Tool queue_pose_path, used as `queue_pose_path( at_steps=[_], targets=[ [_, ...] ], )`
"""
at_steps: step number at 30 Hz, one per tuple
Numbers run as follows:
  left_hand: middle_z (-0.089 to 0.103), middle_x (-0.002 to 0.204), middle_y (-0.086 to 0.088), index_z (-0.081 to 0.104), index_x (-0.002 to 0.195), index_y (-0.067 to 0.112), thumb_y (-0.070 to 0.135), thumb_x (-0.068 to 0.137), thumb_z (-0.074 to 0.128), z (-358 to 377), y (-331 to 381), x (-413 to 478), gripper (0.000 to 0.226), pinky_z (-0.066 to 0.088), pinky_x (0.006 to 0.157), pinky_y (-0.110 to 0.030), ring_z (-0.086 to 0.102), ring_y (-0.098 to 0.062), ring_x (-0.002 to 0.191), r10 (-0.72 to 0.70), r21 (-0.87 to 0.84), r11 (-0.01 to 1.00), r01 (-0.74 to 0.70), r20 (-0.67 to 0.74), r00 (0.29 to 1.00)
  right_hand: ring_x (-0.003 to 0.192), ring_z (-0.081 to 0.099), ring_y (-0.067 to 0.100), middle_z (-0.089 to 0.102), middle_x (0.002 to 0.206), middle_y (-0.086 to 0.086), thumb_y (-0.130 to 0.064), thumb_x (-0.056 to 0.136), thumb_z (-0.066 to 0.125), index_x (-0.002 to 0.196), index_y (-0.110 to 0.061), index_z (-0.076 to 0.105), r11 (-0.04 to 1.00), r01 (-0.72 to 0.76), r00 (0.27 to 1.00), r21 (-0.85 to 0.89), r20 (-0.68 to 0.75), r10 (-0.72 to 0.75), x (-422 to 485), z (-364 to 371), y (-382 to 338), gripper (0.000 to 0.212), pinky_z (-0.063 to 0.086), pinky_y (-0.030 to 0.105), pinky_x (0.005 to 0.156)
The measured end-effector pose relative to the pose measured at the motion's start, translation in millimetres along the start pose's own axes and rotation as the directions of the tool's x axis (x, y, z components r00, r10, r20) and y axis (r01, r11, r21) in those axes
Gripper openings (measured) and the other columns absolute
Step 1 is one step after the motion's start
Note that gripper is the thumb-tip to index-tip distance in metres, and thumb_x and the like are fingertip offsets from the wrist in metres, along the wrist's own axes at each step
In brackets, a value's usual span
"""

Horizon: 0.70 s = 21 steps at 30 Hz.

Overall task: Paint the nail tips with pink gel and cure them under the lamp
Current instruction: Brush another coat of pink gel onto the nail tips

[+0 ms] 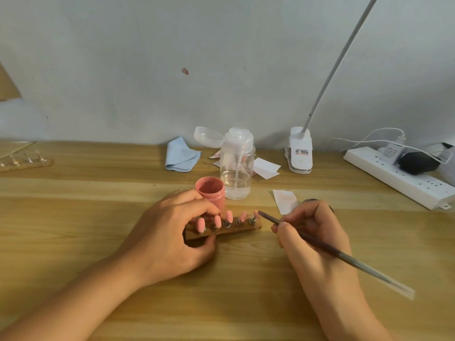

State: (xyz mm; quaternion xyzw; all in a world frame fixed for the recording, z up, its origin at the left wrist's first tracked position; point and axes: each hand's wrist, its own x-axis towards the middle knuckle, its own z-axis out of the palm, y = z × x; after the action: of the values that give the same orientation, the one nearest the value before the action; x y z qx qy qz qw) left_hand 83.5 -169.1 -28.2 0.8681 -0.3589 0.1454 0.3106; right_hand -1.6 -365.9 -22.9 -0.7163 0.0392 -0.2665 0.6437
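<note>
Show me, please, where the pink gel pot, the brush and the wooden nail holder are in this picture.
pink gel pot [213,196]: head view, front wall below the rim.
brush [344,257]: head view, grey middle of the handle.
wooden nail holder [236,230]: head view, front face, right of centre.

Pink nail tips [229,216] & gel jar [210,190], blue cloth [179,156].
</note>
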Motion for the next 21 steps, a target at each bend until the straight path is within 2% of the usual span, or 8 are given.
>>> queue_pose_path(
  at_steps=[3, 7, 10, 13, 21],
  targets=[
    [0.057, 0.081, 0.014, 0.067, 0.086, 0.035, 0.036, 0.069, 0.063, -0.7, 0.1, 0.4, 0.017, 0.046, 0.069, -0.023, 0.054, -0.006, 0.078, 0.015, 0.017, 1.0, -0.015, -0.011, 1.0, 0.056, 0.051, 0.013, 0.064, 0.071, 0.015, -0.019, 0.069, 0.059, 0.076, -0.013, 0.054, 0.999, 0.011, 1.0, -0.041, 0.016, -0.01, 0.0, 0.8, -0.8, 0.011, 0.038, 0.02, 0.05],
    [0.054, 0.079, 0.016, 0.064, 0.084, 0.038, 0.037, 0.07, 0.064, -1.0, -0.5, 0.5, 0.014, 0.048, 0.071, -0.029, 0.055, -0.007, 0.079, 0.036, 0.017, 0.999, -0.036, -0.038, 0.999, 0.057, 0.052, 0.017, 0.065, 0.07, 0.013, -0.021, 0.071, 0.061, 0.074, -0.014, 0.055, 0.998, 0.022, 1.0, -0.066, 0.011, -0.021, -0.3, 0.7, -1.2, 0.01, 0.039, 0.023, 0.051],
    [0.052, 0.079, 0.017, 0.063, 0.084, 0.039, 0.036, 0.069, 0.064, -0.1, -0.7, 0.6, 0.015, 0.049, 0.069, -0.03, 0.056, -0.009, 0.08, 0.046, 0.014, 0.999, -0.045, -0.053, 0.998, 0.059, 0.052, 0.024, 0.065, 0.07, 0.013, -0.014, 0.081, 0.069, 0.073, -0.018, 0.056, 0.996, 0.036, 0.999, -0.078, 0.023, -0.035, -1.0, 0.5, -0.4, 0.016, 0.039, 0.024, 0.051],
    [0.052, 0.079, 0.016, 0.063, 0.084, 0.038, 0.035, 0.07, 0.063, 0.8, -1.1, 0.9, 0.015, 0.049, 0.068, -0.029, 0.055, -0.008, 0.079, 0.057, 0.014, 0.998, -0.057, -0.055, 0.997, 0.054, 0.05, 0.016, 0.064, 0.068, 0.013, -0.004, 0.083, 0.066, 0.077, -0.012, 0.056, 0.995, 0.046, 0.998, -0.084, 0.042, -0.042, -0.9, -0.1, 0.4, 0.015, 0.038, 0.02, 0.048],
    [0.057, 0.083, 0.013, 0.064, 0.086, 0.037, 0.036, 0.071, 0.063, 2.6, -1.7, 0.7, 0.015, 0.049, 0.065, -0.029, 0.054, -0.007, 0.076, 0.06, -0.004, 0.998, -0.06, -0.039, 0.997, 0.049, 0.046, 0.007, 0.061, 0.061, -0.001, -0.013, 0.077, 0.066, 0.073, -0.019, 0.056, 0.989, 0.038, 0.999, -0.146, 0.037, -0.033, -1.1, 1.7, 0.0, 0.013, 0.034, 0.015, 0.045]
  ],
)
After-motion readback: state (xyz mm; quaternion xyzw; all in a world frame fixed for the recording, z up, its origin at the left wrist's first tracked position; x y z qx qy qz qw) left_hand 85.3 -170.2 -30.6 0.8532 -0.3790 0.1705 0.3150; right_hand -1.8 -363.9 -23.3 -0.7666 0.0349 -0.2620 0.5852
